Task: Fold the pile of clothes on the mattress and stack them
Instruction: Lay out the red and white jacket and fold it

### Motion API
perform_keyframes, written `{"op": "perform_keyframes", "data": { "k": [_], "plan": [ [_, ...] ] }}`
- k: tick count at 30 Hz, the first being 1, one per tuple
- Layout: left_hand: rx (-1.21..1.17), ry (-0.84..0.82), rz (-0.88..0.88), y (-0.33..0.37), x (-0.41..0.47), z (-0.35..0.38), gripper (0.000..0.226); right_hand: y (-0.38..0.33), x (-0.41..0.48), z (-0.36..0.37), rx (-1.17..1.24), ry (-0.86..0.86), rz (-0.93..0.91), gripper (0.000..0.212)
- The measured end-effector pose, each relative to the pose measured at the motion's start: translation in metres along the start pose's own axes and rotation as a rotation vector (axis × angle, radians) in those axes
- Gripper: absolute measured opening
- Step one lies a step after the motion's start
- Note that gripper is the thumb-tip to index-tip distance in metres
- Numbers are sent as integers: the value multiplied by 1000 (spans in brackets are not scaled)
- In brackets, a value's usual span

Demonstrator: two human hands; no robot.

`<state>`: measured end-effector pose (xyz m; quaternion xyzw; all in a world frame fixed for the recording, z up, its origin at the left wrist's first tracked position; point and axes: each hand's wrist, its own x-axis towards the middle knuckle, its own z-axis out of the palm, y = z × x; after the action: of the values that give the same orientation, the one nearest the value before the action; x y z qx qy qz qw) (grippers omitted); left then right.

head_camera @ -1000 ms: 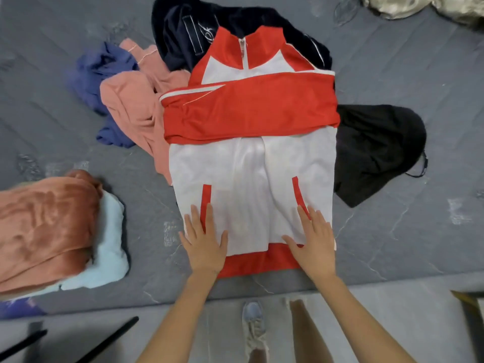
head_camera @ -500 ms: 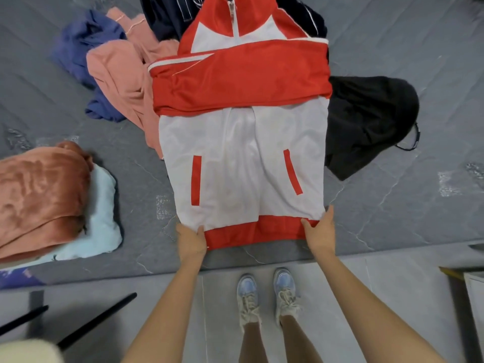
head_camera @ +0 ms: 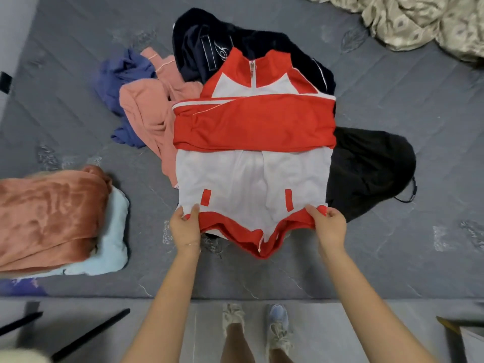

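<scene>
A red and white zip jacket [head_camera: 251,158] lies front up on the grey mattress [head_camera: 419,113], its red sleeves folded across the chest. My left hand [head_camera: 186,226] pinches the left corner of its red hem and my right hand [head_camera: 328,226] pinches the right corner. The hem is lifted off the mattress and sags in the middle. Behind the jacket lie unfolded clothes: a pink garment [head_camera: 149,111], a blue one [head_camera: 117,74], a navy one [head_camera: 209,40] and a black one [head_camera: 366,169]. At the left stands a folded stack, a rust velvet piece [head_camera: 49,216] on a light blue one [head_camera: 115,247].
A beige patterned blanket [head_camera: 419,19] is bunched at the far right corner. The mattress's front edge runs just before my feet on the grey floor [head_camera: 340,326]. Black rods [head_camera: 89,334] lie on the floor at the lower left, and a furniture corner [head_camera: 461,334] shows at the lower right.
My hands slid from pressing flat on the jacket's lower front down to its hem corners, gripped them and raised the hem off the mattress.
</scene>
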<state>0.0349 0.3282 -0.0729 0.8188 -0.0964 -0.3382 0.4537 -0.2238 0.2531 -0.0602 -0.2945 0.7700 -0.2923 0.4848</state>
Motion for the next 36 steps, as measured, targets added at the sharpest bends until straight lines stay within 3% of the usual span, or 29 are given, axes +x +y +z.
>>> {"op": "perform_keyframes", "data": {
  "k": [4,9,15,20,23,25,28,30,32,34,36],
  "plan": [
    [-190,47,-25,56,52,13,25,-59,28,14,210,37,-24,48],
    [-407,2,-173,116,124,33,12,-124,77,38,460,98,-11,16],
    [-694,-147,-404,172,190,76,12,-178,131,71,540,115,74,9],
    [-752,-139,-561,186,224,112,12,-196,164,93,655,126,178,39],
    [-747,-97,-560,190,226,120,17,-201,171,105,679,82,173,21],
    [-602,-7,-459,186,220,124,34,-199,172,113,548,106,95,18],
    [-228,113,86,169,206,129,38,-189,167,120,262,134,-143,54],
    [45,0,469,154,198,132,35,-180,170,122,50,94,-366,60],
    [379,-189,725,139,198,136,49,-169,179,122,-217,48,-580,62],
    [756,-343,842,128,196,146,68,-158,192,123,-539,13,-711,70],
    [987,-358,851,120,200,155,74,-149,202,125,-732,27,-741,78]
  ]
}}
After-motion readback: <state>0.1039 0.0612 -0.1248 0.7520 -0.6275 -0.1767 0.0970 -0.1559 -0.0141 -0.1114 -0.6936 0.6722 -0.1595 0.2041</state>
